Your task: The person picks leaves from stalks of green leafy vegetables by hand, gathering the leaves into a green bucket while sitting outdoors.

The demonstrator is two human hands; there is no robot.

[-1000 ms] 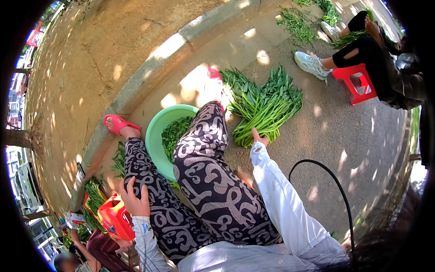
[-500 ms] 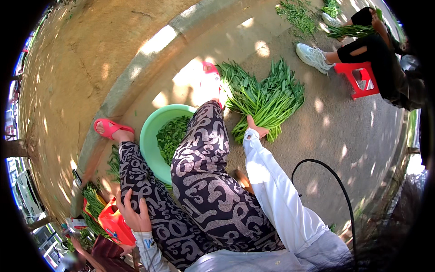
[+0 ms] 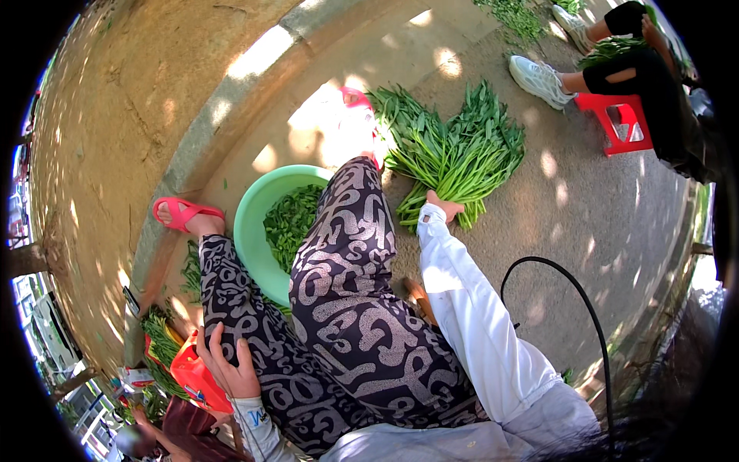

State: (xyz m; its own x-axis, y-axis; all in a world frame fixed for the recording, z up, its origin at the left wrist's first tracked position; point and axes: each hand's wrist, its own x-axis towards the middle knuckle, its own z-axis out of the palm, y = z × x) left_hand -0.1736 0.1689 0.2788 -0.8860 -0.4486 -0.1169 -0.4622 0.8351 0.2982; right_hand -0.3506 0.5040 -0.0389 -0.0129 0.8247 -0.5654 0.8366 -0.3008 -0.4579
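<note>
A large heap of long-stemmed leafy greens (image 3: 462, 146) lies on the ground to the right of my right foot, its stem ends toward me. My right hand (image 3: 445, 206) is closed around stems at the near end of the heap; the greens hide part of its fingers. By my left thigh, my left hand (image 3: 229, 368) rests with its fingers apart and nothing in it. Between my legs stands a light green basin (image 3: 250, 219) holding cut greens (image 3: 292, 227), partly covered by my right knee.
A red bag (image 3: 198, 373) with greens is at my left. A black cable (image 3: 589, 308) arcs at the right. Another person sits on a red stool (image 3: 616, 123) at the upper right, near scattered greens (image 3: 516, 19). A concrete curb (image 3: 200, 131) runs beyond the basin.
My right hand has gone from resting at the stem ends with its thumb stretched out to closing around stems. My left hand stays by my thigh. The whole view has shifted slightly.
</note>
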